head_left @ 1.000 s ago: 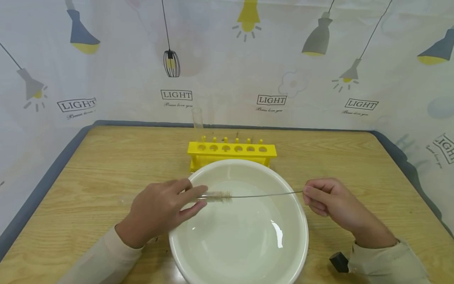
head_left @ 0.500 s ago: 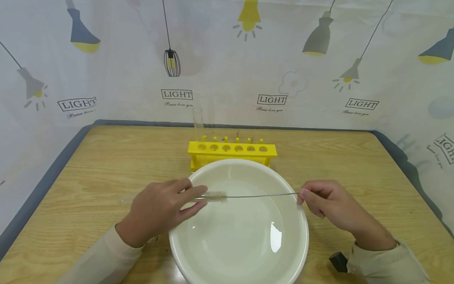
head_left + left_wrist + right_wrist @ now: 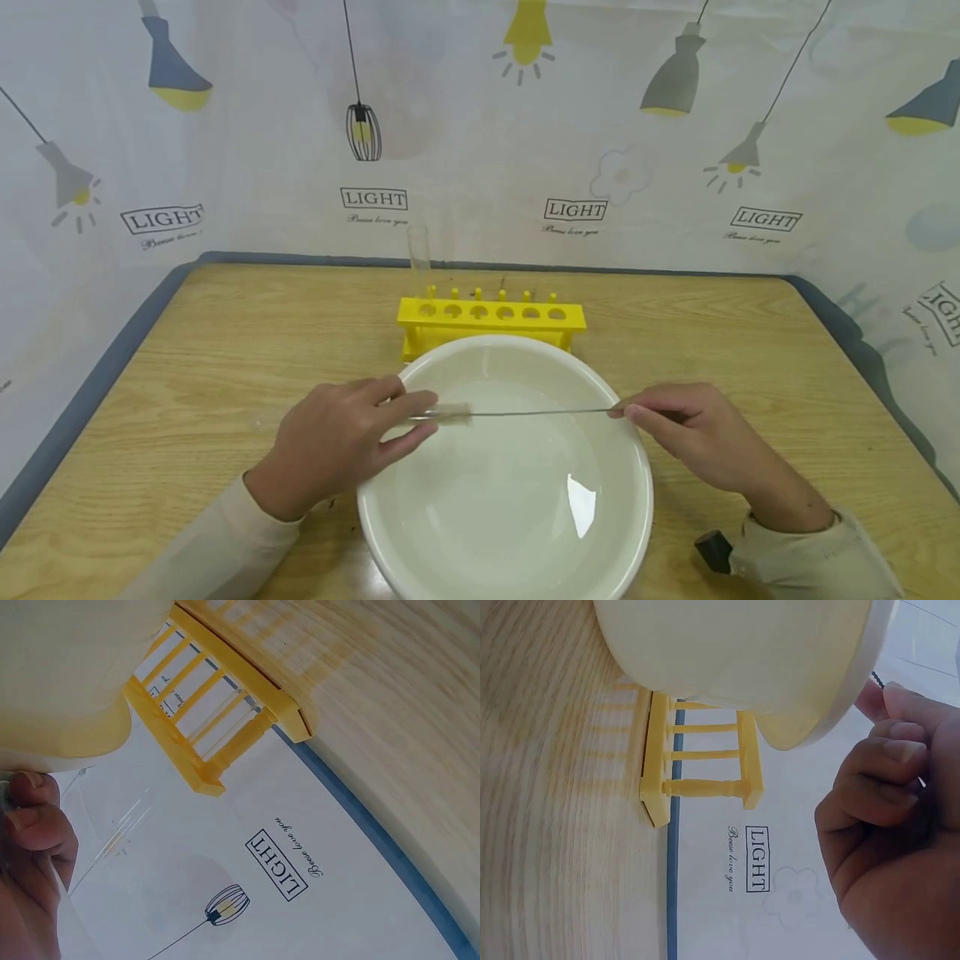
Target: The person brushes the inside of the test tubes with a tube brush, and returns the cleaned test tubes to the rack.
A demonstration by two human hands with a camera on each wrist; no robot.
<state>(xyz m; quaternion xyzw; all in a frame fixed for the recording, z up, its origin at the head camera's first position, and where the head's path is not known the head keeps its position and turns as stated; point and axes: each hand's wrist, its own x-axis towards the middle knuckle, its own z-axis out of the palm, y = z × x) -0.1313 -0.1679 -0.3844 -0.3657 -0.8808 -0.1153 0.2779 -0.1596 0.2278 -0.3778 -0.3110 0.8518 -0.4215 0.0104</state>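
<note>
My left hand (image 3: 345,442) holds a glass test tube (image 3: 454,412) lying level over the left side of a white basin (image 3: 495,525); the tube's closed end shows faintly behind the hand. From the tube's mouth runs the thin twisted wire handle of a test tube brush (image 3: 540,413), its bristles inside the glass. Over the basin's right rim, my right hand (image 3: 697,433) pinches the wire between thumb and forefinger. In the right wrist view its other fingers (image 3: 870,780) are curled below the basin rim. The left wrist view catches only part of the left hand (image 3: 37,832).
Just behind the basin stands a yellow test tube rack (image 3: 491,315), with one clear test tube (image 3: 418,254) upright in its leftmost hole. A small black object (image 3: 714,552) is by the right sleeve. Water appears to fill the basin's bottom. A printed curtain borders the wooden table (image 3: 187,350).
My right hand has moved left, from outside the basin's rim to over it, pushing the brush deeper into the tube. The bristles at the mouth have gone inside. The left hand stays put.
</note>
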